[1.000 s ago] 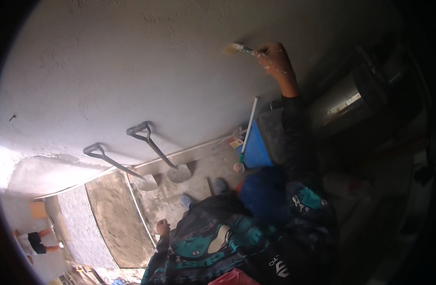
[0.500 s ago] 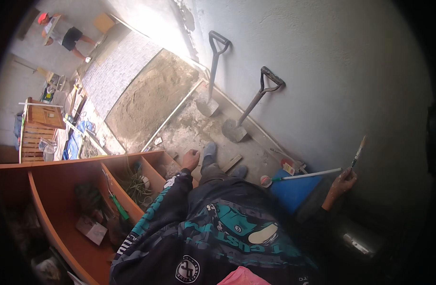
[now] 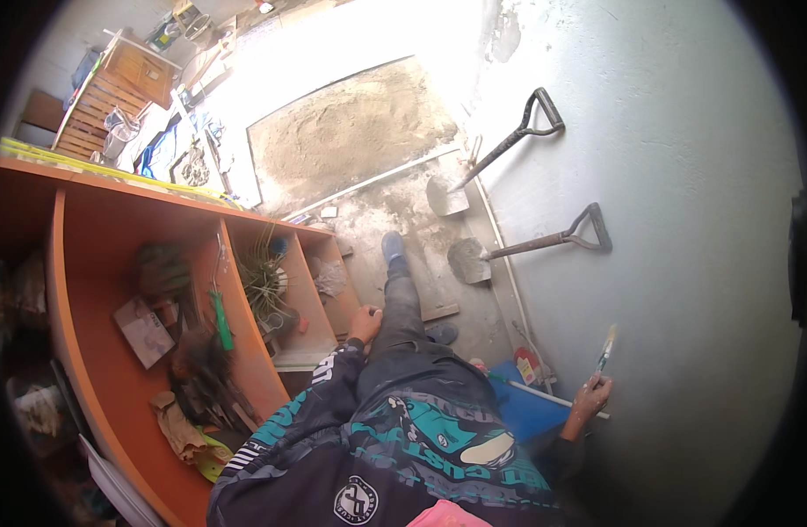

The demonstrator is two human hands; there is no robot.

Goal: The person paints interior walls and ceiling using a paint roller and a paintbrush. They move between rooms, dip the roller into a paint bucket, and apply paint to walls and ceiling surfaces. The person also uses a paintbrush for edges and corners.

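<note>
In my right hand [image 3: 588, 400], a slim paintbrush [image 3: 607, 348] with pale bristles is gripped by its handle, bristles upward, in front of the grey wall. Below that hand passes a white pole [image 3: 544, 393] with a green section, running over a blue sheet-like thing [image 3: 517, 413]; I cannot tell whether hand and pole touch. My left hand [image 3: 365, 325] hangs beside my left thigh with its fingers curled, and nothing shows in them. It is close to the front edge of an orange-brown shelf unit [image 3: 148, 198].
Two shovels [image 3: 495, 158] [image 3: 544, 244] lean at the right wall. Inside the shelf unit are a green-handled tool [image 3: 219, 318], a box [image 3: 144, 332] and a tangle of cord [image 3: 261, 277]. Beyond lies a sand bed [image 3: 351, 123]. A wooden strip [image 3: 438, 312] lies near my feet.
My view has swung left, so the shovels sit farther right and the person at the far left has left view. The brush, still in my right hand, is now lower beside me.
</note>
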